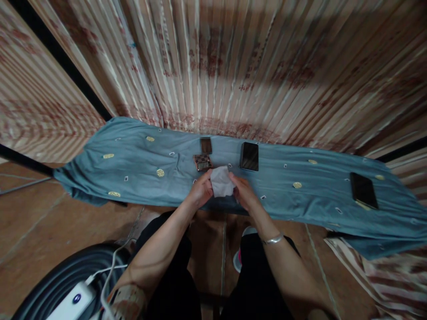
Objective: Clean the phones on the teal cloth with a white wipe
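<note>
A small whitish cloth or tissue (221, 181) is stretched between my two hands, above the near edge of the teal-covered bench. My left hand (201, 189) pinches its left side and my right hand (243, 190) grips its right side. Just beyond the left hand lies an opened makeup palette (203, 163), its base showing small pans and its lid (206, 146), with a mirror-like face, raised behind. A dark rectangular box or device (250, 156) rests a little farther right of the cloth.
A black phone-like slab (364, 191) lies toward the right end of the teal cloth (180, 186). Behind it hangs a pleated, patterned curtain (213, 66). At lower left are a coiled black hose (43, 289) and a white power bank (74, 302) with a cable.
</note>
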Tool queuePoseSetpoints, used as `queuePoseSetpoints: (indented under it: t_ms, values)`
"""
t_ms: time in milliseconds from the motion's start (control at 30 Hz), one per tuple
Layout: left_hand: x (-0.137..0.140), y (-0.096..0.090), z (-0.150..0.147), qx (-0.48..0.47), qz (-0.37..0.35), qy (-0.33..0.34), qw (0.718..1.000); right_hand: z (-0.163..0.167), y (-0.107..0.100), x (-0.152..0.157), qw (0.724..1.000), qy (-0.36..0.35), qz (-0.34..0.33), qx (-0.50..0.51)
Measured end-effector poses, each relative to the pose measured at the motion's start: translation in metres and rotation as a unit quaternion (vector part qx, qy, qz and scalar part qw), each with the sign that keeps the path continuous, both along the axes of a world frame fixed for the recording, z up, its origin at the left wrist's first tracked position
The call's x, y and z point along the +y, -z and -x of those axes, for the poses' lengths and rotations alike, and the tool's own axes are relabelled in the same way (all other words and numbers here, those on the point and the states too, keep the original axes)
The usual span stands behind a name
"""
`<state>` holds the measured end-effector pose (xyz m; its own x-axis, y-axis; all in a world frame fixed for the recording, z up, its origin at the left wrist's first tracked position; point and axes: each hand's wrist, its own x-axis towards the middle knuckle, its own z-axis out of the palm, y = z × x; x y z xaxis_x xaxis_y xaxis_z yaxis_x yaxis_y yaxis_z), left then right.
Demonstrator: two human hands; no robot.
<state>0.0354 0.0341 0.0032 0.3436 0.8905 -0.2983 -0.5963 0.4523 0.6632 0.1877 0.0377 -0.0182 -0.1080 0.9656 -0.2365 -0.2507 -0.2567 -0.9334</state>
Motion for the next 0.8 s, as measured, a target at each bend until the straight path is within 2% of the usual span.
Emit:
queuePoseSetpoints:
  t_ms: [100,233,567,700,800]
  values:
    - [-0.001,-0.001,0.001,0.014,0.008,-0.007,1.0,0.007,-0.004,-0.002,0.994,-0.025,0.073,0.079]
    - [0.0,0.001,0.002,0.024,0.013,-0.032,0.999,0.011,-0.007,-0.004,0.988,-0.039,0.101,0.113]
    - [0.001,0.013,0.002,0.034,-0.014,-0.056,0.998,0.011,0.006,0.005,0.991,0.034,0.073,0.109]
    - [0.002,0.017,0.006,0.1,-0.017,-0.058,0.993,0.01,0.011,0.011,0.99,0.059,0.036,0.122]
    - [0.007,0.023,0.012,0.161,-0.035,-0.116,0.98,0.01,0.013,0.018,0.988,0.07,0.02,0.137]
